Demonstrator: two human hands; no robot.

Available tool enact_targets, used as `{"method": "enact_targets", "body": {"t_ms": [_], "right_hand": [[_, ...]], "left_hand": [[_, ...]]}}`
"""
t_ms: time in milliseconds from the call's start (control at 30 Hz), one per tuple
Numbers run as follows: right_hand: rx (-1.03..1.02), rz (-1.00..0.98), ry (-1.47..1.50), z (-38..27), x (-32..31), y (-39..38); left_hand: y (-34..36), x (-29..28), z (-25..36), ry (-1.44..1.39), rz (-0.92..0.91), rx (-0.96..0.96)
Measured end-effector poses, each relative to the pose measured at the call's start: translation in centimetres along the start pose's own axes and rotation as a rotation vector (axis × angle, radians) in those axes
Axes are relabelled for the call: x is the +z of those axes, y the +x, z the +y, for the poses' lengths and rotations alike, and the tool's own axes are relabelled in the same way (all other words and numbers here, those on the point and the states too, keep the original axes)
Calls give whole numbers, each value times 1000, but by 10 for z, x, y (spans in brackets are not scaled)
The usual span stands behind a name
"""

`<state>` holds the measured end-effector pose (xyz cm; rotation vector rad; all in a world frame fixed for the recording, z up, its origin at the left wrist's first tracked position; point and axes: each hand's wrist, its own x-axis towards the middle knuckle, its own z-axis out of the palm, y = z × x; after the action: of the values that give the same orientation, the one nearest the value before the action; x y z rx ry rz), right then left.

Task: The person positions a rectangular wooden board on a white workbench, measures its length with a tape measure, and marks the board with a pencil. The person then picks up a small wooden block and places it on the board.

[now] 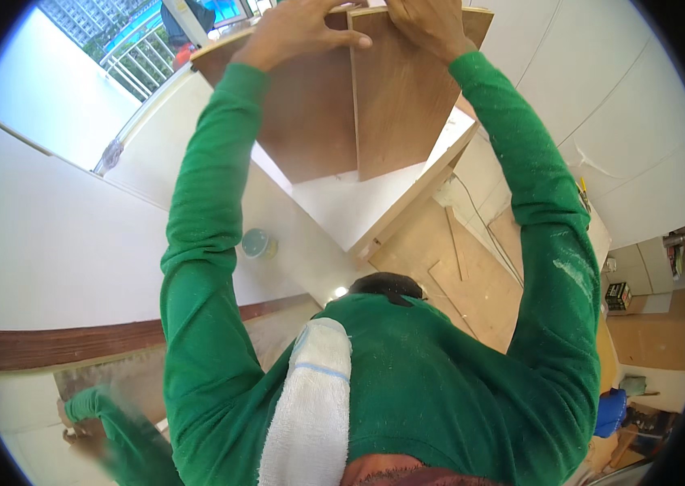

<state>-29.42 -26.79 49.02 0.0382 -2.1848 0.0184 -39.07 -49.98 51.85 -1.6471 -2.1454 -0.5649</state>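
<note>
Holding two brown wood panels (375, 97) up at top center of the frame, left hand (298, 32) w/ fingers curled over the edge, right hand (423, 24) gripping the top, fingers pressed together. Imo panels could slip & drop on the white board (358, 202) below if grip loosens, both arms are stretched way out.

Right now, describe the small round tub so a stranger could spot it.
Start at the brown wooden panels held up by both hands. Drop down along the left green sleeve to its elbow. Beside it sits a small round teal tub on a white board, the only round thing there.
</note>
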Motion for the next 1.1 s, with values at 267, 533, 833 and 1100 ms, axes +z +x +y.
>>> {"method": "enact_targets", "body": {"t_ms": [267, 533, 833, 1100], "right_hand": [[-9, 201, 7, 46, 5, -9], [-60, 360, -89, 63, 30, 0], [-73, 415, 0, 45, 38, 9], [21, 506, -9, 85, 18, -24]], "left_hand": [[24, 26, -16, -28, 65, -22], [36, 20, -21, -39, 32, -102], [44, 33, -43, -69, 71, -153], [50, 29, -31, 39, -26, -211]]}}
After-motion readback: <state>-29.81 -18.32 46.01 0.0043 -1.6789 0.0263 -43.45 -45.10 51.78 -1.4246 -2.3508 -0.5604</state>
